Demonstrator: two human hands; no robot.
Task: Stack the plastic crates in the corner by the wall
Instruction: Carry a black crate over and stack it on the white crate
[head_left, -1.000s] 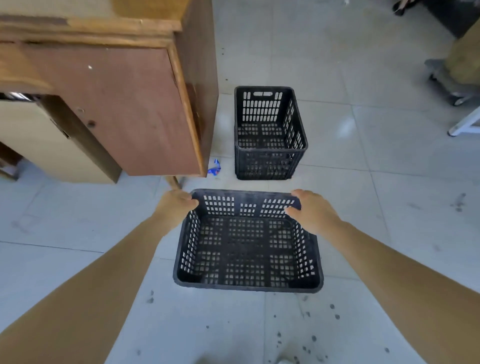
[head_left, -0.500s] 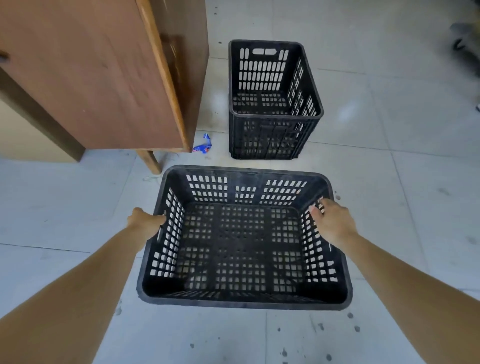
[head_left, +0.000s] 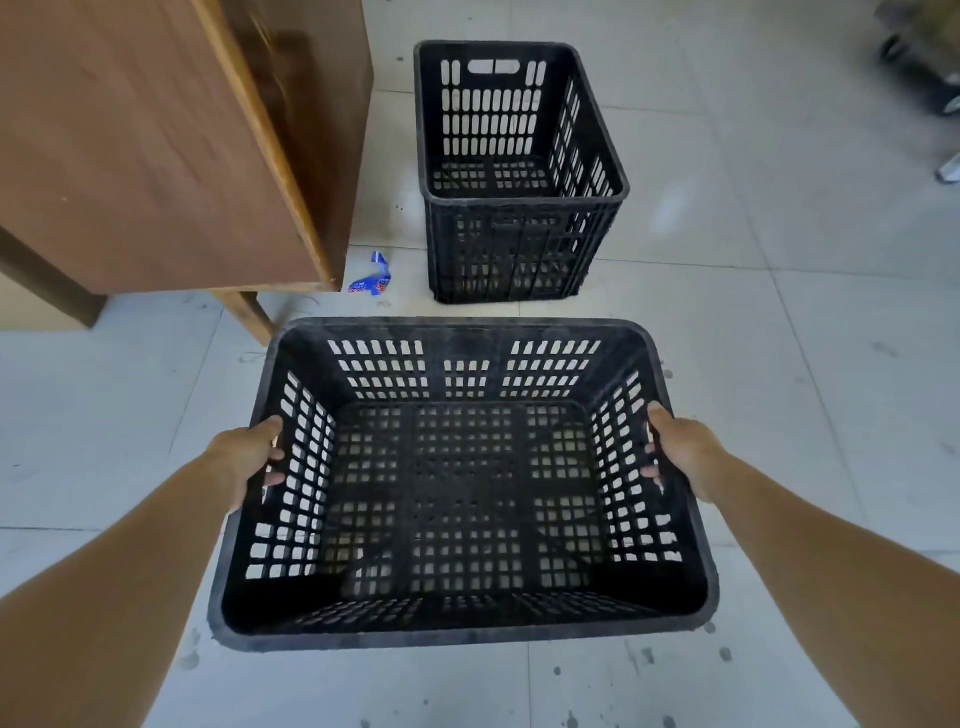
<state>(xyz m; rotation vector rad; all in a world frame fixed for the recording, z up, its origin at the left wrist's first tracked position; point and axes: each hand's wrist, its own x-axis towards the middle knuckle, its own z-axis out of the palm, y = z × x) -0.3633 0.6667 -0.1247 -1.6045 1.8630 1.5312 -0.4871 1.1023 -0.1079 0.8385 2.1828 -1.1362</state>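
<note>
1. Head view: a wide, shallow black crate (head_left: 465, 493) fills the lower middle of the picture, open side up, its slotted walls and grid bottom in plain sight.
2. The left hand (head_left: 248, 457) grips the left wall of the wide crate, thumb over the rim and fingertips (head_left: 275, 478) poking through the slots to the inside.
3. The right hand (head_left: 683, 449) is closed on the right wall of the same crate in the same way, thumb on top and fingertips showing through the holes.
4. Beyond the far rim of the wide crate stands a taller, narrower black crate (head_left: 519, 176), upright and empty on the tiled floor (head_left: 779, 364); the two crates do not touch.
5. Beyond the wide crate's far left corner stands a brown wooden cabinet (head_left: 156, 145), and one of its legs reaches the floor close to that corner.
6. A small blue scrap (head_left: 371, 280) lies on the floor beyond the wide crate, between the cabinet and the tall crate.
</note>
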